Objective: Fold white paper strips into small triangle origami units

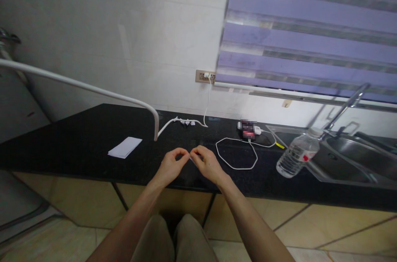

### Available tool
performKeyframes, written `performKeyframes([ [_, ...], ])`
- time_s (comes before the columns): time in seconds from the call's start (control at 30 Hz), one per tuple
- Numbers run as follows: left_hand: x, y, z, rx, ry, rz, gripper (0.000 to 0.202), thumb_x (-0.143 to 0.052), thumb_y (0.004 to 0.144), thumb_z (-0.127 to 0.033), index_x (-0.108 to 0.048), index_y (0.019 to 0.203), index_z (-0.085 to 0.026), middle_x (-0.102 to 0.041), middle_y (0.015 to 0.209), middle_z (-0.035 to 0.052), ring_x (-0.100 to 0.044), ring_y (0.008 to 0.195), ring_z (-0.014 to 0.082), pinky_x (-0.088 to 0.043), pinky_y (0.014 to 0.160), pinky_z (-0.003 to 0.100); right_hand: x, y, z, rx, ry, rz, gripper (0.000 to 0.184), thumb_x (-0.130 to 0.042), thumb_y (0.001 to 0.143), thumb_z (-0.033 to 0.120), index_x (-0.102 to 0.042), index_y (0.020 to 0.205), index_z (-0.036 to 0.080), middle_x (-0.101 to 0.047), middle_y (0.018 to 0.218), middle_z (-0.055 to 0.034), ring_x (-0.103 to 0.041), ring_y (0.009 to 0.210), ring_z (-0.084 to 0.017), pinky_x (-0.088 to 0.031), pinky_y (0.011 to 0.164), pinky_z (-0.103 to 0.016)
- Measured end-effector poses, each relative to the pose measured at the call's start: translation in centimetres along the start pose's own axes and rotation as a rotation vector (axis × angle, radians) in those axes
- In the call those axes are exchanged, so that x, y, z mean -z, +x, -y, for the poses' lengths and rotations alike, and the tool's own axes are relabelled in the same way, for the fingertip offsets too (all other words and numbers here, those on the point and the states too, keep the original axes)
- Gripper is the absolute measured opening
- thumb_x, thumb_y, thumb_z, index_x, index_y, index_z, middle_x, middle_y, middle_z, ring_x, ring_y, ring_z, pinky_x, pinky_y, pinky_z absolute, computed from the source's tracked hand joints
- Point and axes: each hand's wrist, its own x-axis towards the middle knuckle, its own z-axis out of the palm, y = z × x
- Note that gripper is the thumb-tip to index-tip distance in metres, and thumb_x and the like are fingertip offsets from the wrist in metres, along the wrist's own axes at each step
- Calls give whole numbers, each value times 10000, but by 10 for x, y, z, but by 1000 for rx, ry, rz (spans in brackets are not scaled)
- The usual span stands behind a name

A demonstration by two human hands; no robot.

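The person's knees in drab beige trousers (189, 237) are nearest, facing pale yellow cabinet fronts (77, 200) under a glossy black stone countertop (74, 138). Over the countertop, in from the middle of its front edge, the bare left hand (172, 167) and bare right hand (207, 165) meet. On each, thumb and forefinger are pinched together, fingertips touching the other hand's, clamped on a small, thin, pale sliver (192, 159) mostly hidden by the fingers; its material is too small to tell.

A flat stack of white rectangular paper (125, 147) lies to the left of the hands, well in from the front edge. Toward the right end, a clear plastic bottle with a red mark (297, 152) stands beside the near left corner of a stainless steel sink (344, 150). Between hands and bottle lies a looped thin white cable (235, 169), and behind it a dark, blurred device (248, 133).

Farther back, a row of small white folded pieces (187, 122) sits near the back edge. A white bent tube (102, 88) reaches in from the left. Beyond, a beige wall socket (198, 76) is set in the pale wall beside a purple striped blind (294, 39).
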Motion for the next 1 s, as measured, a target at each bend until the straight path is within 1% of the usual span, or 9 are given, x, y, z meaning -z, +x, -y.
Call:
performKeyframes([
  [0.17, 1, -2, -8, -32, 76, -3, 164, -519, 668, -268, -603, 757, -159, -620, 771, 15, -555, 760, 142, -406, 752, 251, 2, -1, -1, -16, 10, -19, 161, -418, 822, 194, -546, 728, 163, -522, 705, -19, -469, 682, -123, -362, 636, -230],
  [0.3, 3, -2, -10, -45, 139, 12, 170, -495, 700, -292, -598, 750, -165, -616, 760, 11, -556, 749, 143, -409, 736, 253, 2, -1, -1, -1, 9, -3, 140, -432, 815, 187, -551, 744, 163, -529, 717, -20, -476, 692, -123, -367, 652, -231],
  [0.5, 5, 0, -8, -130, 256, -4, 177, -467, 728, -286, -606, 732, -176, -612, 760, 22, -540, 775, 153, -395, 760, 275, -1, -1, -1, -17, 5, 7, 145, -430, 819, 201, -561, 768, 165, -545, 734, -21, -483, 692, -120, -369, 647, -229],
  [0.63, 3, -1, -7, -112, 228, -10, 190, -464, 728, -289, -618, 731, -179, -625, 769, 26, -547, 782, 156, -399, 760, 271, -2, 0, -2, -18, -6, 10, 142, -425, 811, 171, -557, 761, 159, -543, 723, -20, -480, 676, -116, -363, 632, -226],
  [0.77, 1, 0, -3, -23, 121, -10, 220, -461, 727, -304, -631, 746, -167, -646, 790, 32, -566, 783, 158, -411, 743, 261, -4, 1, -4, -12, -3, 1, 153, -414, 817, 165, -557, 764, 159, -543, 727, -23, -483, 680, -117, -362, 633, -226],
  [0.83, 1, 0, -2, -2, 101, -13, 219, -475, 717, -314, -633, 746, -165, -648, 783, 29, -570, 766, 158, -416, 730, 260, -5, 0, -4, -12, -4, 3, 148, -423, 818, 176, -561, 765, 162, -546, 730, -21, -485, 683, -117, -363, 635, -224],
  [1.0, 3, 2, 1, -65, 169, -34, 189, -482, 711, -297, -619, 730, -169, -636, 764, 23, -564, 756, 152, -415, 734, 263, -5, 1, -5, -14, 10, 10, 155, -423, 825, 191, -570, 783, 165, -551, 741, -22, -491, 700, -117, -368, 649, -223],
])
